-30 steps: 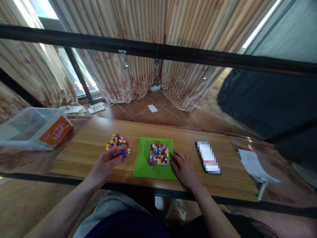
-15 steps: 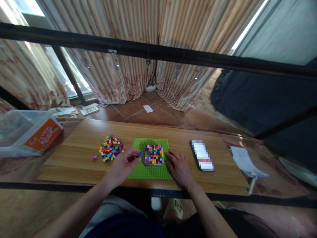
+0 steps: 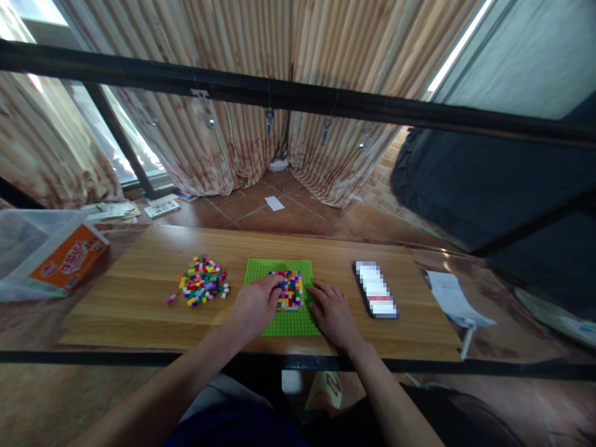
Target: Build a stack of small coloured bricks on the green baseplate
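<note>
A green baseplate (image 3: 261, 270) lies in the middle of the wooden table (image 3: 139, 298). On it stands a square block of many-coloured small bricks (image 3: 293, 292). My left hand (image 3: 254, 305) rests over the block's left side, fingers bent and pinched at its top; what they hold is hidden. My right hand (image 3: 331, 310) lies flat on the baseplate's right edge, fingers spread, touching the block's right side. A loose heap of coloured bricks (image 3: 201, 280) sits left of the baseplate, with one stray pink brick (image 3: 171, 299) beside it.
A dark phone (image 3: 375, 297) lies right of the baseplate. A clear plastic bin with an orange box (image 3: 60, 261) stands at the left end. A sheet of paper (image 3: 454, 298) lies at the right end. A black bar (image 3: 298, 99) crosses overhead.
My left hand left the loose heap with a small blue brick pinched in it and moved right onto the block on the baseplate. My right hand stayed by the block.
</note>
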Tool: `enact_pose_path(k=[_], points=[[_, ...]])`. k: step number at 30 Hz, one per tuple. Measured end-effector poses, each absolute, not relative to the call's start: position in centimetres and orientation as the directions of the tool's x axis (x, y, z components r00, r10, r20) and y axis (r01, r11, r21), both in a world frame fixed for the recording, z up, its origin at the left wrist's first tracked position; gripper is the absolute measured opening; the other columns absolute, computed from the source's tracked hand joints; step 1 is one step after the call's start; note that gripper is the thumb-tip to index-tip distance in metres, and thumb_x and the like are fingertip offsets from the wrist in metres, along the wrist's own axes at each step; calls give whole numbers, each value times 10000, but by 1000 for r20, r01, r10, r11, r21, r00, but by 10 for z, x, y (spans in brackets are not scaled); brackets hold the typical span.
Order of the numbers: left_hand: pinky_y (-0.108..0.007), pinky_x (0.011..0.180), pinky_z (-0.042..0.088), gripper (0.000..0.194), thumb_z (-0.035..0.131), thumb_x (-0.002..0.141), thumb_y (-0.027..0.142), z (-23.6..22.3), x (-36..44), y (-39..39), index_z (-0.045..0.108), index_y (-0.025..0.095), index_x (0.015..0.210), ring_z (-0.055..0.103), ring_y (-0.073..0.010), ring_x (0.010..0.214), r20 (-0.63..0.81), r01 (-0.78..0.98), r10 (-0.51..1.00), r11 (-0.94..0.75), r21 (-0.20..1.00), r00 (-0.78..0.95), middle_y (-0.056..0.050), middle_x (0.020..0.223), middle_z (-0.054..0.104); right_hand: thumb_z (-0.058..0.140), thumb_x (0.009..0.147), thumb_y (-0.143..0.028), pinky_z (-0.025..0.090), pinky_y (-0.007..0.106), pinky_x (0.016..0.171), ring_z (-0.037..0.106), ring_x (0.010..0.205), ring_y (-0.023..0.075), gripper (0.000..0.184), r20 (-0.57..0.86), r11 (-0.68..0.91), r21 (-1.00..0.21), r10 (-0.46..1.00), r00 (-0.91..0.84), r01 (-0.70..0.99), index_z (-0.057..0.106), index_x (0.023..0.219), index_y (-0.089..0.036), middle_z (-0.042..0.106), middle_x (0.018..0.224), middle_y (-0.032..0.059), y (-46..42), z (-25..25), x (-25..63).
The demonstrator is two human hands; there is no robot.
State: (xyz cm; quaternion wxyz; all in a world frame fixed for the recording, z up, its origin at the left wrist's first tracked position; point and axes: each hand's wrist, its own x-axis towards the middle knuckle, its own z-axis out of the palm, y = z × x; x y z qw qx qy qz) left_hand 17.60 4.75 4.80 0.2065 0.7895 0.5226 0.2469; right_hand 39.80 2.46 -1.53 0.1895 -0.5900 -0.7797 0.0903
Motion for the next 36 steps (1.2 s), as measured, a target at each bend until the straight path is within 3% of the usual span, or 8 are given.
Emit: enact_pose_path(k=[7,10,36], points=[[-379,868,504,214,463,913,180,50,182,55,650,193,1015,657,-223,930,182,824,896,-445,352,406,-67,996,716,490,938,-305,383,420,1001,472,1219,249,330,193,295,-364,952,-238,884,592,1241,-224,542,1357,85,25,-16,398],[-387,867,488,198,474,912,182,52,183,58,662,188,973,644,-223,909,197,832,885,-464,305,422,-62,958,714,494,935,-301,377,428,1003,472,1219,252,331,192,292,-362,953,-236,885,591,1243,-228,542,1358,85,25,-15,398],[-408,897,395,178,529,864,211,49,194,61,667,206,976,613,-228,939,226,838,906,-418,351,357,-55,987,709,483,939,-309,383,436,998,471,1215,255,339,189,298,-378,952,-242,876,587,1251,-226,542,1355,88,25,-15,399]])
